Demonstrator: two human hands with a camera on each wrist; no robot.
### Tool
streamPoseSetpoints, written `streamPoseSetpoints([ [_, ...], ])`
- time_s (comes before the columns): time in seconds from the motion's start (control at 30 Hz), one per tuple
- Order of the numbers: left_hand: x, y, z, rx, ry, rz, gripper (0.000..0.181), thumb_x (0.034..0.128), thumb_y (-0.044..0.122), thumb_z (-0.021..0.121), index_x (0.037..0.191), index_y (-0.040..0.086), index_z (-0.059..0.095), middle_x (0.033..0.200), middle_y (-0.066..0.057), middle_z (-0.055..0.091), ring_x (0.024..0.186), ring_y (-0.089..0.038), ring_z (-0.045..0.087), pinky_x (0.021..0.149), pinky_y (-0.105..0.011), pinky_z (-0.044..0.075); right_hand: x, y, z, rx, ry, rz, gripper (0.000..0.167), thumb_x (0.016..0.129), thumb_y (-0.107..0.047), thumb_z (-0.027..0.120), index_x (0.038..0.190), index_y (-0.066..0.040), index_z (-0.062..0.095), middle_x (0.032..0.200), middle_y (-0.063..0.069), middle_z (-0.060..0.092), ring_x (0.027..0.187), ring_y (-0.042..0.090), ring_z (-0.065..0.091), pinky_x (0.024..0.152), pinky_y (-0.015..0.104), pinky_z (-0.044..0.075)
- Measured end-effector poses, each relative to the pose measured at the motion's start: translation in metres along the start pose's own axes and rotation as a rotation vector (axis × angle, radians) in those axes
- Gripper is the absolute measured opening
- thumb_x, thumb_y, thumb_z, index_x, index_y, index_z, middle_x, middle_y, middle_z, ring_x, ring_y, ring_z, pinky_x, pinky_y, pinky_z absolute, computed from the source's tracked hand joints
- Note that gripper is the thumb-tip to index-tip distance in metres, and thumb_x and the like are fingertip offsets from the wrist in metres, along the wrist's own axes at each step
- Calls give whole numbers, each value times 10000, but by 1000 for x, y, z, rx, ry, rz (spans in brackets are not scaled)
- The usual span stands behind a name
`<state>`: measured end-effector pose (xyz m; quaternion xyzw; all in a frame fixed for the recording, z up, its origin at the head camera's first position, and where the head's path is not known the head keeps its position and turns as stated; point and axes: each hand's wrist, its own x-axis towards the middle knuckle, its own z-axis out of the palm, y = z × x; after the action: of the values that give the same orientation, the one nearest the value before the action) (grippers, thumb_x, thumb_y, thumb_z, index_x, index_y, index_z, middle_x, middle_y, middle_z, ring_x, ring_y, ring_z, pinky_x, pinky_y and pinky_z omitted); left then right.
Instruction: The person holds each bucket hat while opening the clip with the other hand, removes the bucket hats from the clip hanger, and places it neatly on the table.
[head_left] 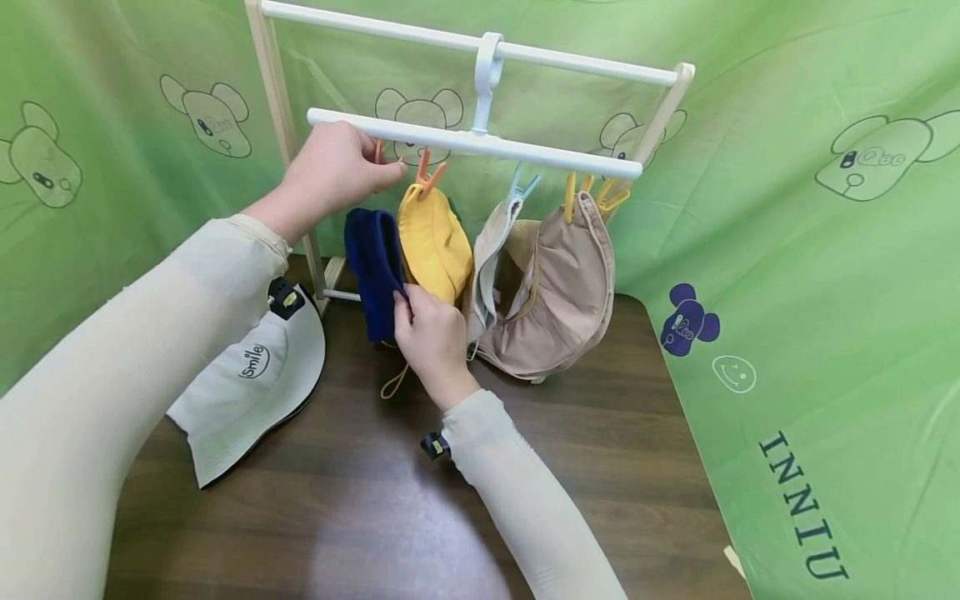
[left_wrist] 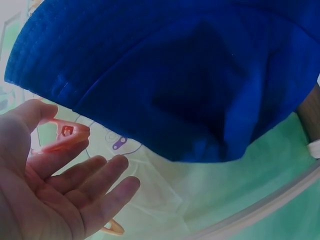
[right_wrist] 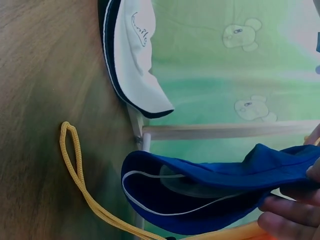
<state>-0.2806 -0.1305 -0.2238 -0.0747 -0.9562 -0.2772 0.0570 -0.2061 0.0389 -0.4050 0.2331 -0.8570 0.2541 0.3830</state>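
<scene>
A dark blue bucket hat [head_left: 371, 271] hangs folded under the left part of a white clip hanger [head_left: 420, 133]. My right hand [head_left: 437, 340] holds its lower edge between thumb and fingers. Above it, my left hand [head_left: 333, 171] is up at the hanger's left end. In the left wrist view, its thumb and index finger pinch an orange clip [left_wrist: 67, 132], the other fingers spread. The clip's tip is close to the hat's edge; whether it bites the cloth I cannot tell. The right wrist view looks into the blue hat [right_wrist: 210, 170], showing a thin white cord inside.
A yellow hat [head_left: 435, 242], a pale hat [head_left: 489, 258] and a beige hat [head_left: 566, 283] hang from clips to the right. The hanger hooks on a rack [head_left: 390, 29]. A white "smile" hat [head_left: 262, 383] lies left on the wooden table [head_left: 405, 517]. Green cloth [head_left: 787, 250] surrounds everything.
</scene>
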Motion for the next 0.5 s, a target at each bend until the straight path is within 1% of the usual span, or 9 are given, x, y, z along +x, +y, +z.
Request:
streamPoseSetpoints([
  [0.13, -1, 0, 2, -17, 5, -13, 500, 949, 574, 596, 753, 119, 659, 579, 58, 529, 633, -186, 477, 559, -313, 360, -1, -1, -1, -1, -1, -17, 172, 1009, -197, 640, 936, -68, 728, 766, 61, 734, 623, 209, 705, 554, 337, 566],
  [0.27, -2, 0, 2, -31, -4, -31, 497, 965, 585, 583, 804, 116, 610, 635, 40, 503, 688, -201, 473, 598, -326, 365, -3, 0, -1, -1, 4, -29, 168, 1007, -194, 638, 924, -76, 724, 749, 59, 728, 616, 219, 705, 543, 342, 556],
  [0.5, -2, 1, 4, -46, 21, -53, 468, 969, 588, 567, 870, 131, 574, 803, -24, 550, 756, -206, 478, 629, -324, 384, -5, 3, -1, 13, 10, -43, 164, 1009, -187, 634, 926, -77, 723, 755, 58, 725, 630, 205, 713, 557, 323, 563],
])
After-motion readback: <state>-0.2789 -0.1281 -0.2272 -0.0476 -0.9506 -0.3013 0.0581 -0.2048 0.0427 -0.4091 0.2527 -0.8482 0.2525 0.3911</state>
